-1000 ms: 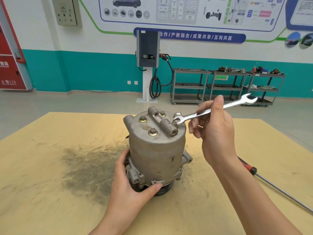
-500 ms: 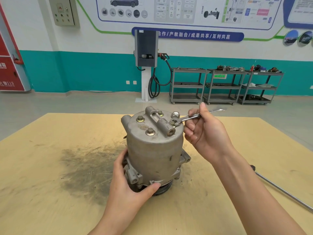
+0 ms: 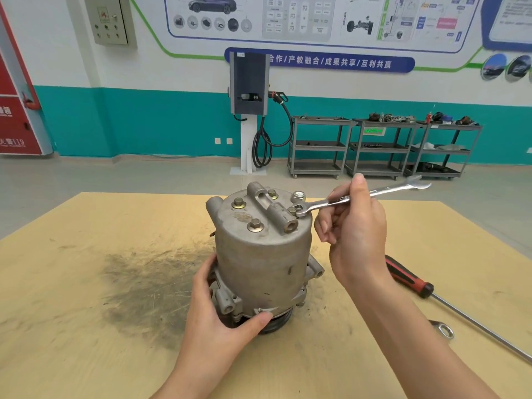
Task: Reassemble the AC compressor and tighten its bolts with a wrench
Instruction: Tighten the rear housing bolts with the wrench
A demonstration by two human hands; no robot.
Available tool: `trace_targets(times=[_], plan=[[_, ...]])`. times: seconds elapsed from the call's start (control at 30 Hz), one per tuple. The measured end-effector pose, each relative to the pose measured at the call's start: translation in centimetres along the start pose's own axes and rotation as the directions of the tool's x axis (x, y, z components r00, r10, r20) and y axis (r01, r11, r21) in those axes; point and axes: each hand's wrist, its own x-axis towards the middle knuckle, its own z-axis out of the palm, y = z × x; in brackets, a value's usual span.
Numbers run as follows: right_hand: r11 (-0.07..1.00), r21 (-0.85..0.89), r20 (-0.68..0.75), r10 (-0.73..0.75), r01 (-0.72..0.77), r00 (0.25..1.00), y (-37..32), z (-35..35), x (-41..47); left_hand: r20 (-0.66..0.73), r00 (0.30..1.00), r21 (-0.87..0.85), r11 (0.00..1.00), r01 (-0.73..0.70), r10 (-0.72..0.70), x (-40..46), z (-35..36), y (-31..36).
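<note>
Head view: AC compressor (image 3: 263,254) stands upright. Right hand (image 3: 355,234) grasps wrench (image 3: 362,196), pointing up-right from bolt (image 3: 292,210). Left hand (image 3: 221,312) grips the compressor's base.

Wrench (image 3: 363,194) shank partly hidden under the right hand (image 3: 357,234), and its far open end is blurred. The bolt (image 3: 293,210) it sits on is half covered by the wrench head. Compressor (image 3: 263,254) base and pulley mostly hidden behind the left hand (image 3: 218,318); left fingers go round the far side, out of sight. Screwdriver (image 3: 408,279) shaft cut off by the right edge. Small ring-shaped tool end (image 3: 444,331) near right forearm, rest hidden. Wall poster (image 3: 311,18) text too small to read. Stuff on the far carts (image 3: 383,145) too small to tell.
</note>
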Motion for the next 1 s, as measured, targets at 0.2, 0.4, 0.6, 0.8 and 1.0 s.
trace_targets(times=[0.2, 0.4, 0.6, 0.8, 1.0], plan=[[0.973, -0.118, -0.025, -0.202, 0.198, 0.979, 0.9, 0.6, -1.4, 0.002, 1.0, -0.002, 1.0, -0.009, 0.009, 0.2, 0.1, -0.3], [0.53, -0.478, 0.342, -0.623, 0.701, 0.704, 0.1, 0.5, -1.9, 0.001, 1.0, -0.009, 1.0, -0.015, 0.015, 0.2, 0.1, -0.7], [0.313, -0.616, 0.428, -0.637, 0.723, 0.641, -1.2, 1.0, -2.2, 0.007, 1.0, -0.02, 1.0, -0.021, 0.021, 0.2, 0.1, -0.6], [0.918, -0.291, 0.085, -0.254, 0.268, 0.963, -2.6, 0.2, -0.7, 0.002, 1.0, -0.014, 1.0, -0.017, 0.017, 0.2, 0.1, -0.5], [0.981, -0.177, 0.081, 0.095, -0.08, 0.992, -2.0, -0.5, 0.6, 0.0, 1.0, -0.005, 1.0, -0.022, 0.022, 0.2, 0.1, -0.4]])
